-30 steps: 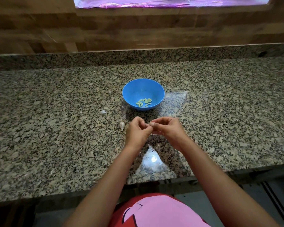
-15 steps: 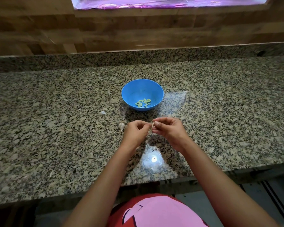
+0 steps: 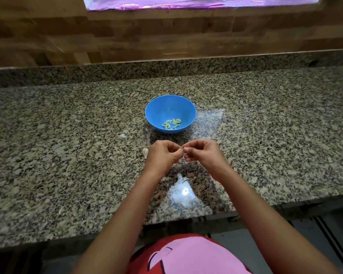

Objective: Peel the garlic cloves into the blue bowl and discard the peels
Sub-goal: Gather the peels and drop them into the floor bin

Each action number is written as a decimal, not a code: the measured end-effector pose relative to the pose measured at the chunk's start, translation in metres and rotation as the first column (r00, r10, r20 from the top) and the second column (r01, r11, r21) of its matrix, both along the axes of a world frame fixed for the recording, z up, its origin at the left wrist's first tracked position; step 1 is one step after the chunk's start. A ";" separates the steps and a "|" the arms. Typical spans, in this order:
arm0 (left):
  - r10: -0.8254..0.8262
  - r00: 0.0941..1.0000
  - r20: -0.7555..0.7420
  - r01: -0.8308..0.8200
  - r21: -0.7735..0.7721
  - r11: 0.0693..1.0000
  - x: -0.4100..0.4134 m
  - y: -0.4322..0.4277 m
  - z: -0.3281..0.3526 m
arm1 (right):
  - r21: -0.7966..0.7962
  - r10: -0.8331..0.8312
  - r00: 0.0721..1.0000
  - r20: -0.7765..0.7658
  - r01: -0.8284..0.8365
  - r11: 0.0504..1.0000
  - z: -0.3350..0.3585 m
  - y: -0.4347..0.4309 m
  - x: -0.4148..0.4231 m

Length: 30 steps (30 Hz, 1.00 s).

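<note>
Garlic clove [image 3: 185, 153] is pinched between left hand [image 3: 162, 155] and right hand [image 3: 204, 153] | judged light, slippery | best held by ends

A speckled granite countertop [image 3: 67, 175] and low granite backsplash [image 3: 127, 71] back onto a wood-plank wall [image 3: 166, 36]; a purple-tinted window [image 3: 186, 1] above; grey floor [image 3: 309, 234] below

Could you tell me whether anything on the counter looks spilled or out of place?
Only minor litter: a loose peel scrap lies on the granite counter left of the blue bowl, and small scraps sit near the front edge, not yet discarded. The bowl stands upright.
</note>
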<state>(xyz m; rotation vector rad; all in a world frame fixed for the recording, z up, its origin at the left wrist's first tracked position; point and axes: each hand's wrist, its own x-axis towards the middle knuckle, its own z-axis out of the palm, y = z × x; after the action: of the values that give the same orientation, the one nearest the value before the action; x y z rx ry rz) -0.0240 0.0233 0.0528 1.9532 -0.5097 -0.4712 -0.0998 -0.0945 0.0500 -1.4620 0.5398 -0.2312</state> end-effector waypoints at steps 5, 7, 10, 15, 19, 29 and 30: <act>0.028 0.999 0.031 -0.028 -0.002 1.000 0.000 -0.002 -0.005 | 0.046 -0.029 0.999 0.027 0.028 0.999 -0.003 0.003 -0.001; 0.051 0.995 0.089 -0.052 0.011 0.999 -0.002 -0.004 -0.006 | 0.166 -0.081 0.995 0.064 0.070 0.984 -0.006 0.007 -0.001; 0.046 0.982 0.181 -0.051 0.022 0.998 -0.009 -0.005 -0.006 | 0.372 -0.147 0.985 0.094 0.103 0.922 -0.008 0.010 0.001; 0.046 0.994 0.103 -0.045 -0.014 0.999 -0.013 -0.009 -0.010 | 0.477 -0.188 0.980 0.065 0.135 0.868 -0.009 0.007 0.003; 0.080 0.994 -0.070 -0.085 -0.070 0.994 -0.010 -0.013 -0.012 | 0.465 -0.195 0.979 0.065 0.143 0.873 -0.009 0.008 0.004; 0.076 0.997 -0.030 -0.074 0.037 0.997 -0.004 -0.005 -0.012 | 0.607 -0.232 0.973 0.000 0.184 0.773 -0.007 -0.001 -0.003; 0.047 0.999 -0.024 -0.047 0.021 0.999 -0.005 -0.004 -0.011 | 0.607 -0.230 0.973 -0.001 0.184 0.774 -0.007 -0.001 -0.003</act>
<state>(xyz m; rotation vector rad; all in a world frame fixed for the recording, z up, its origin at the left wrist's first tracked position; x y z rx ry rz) -0.0286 0.0190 0.0422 1.9725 -0.4438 -0.4720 -0.1033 -0.0957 0.0429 -0.7611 0.6441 -0.2559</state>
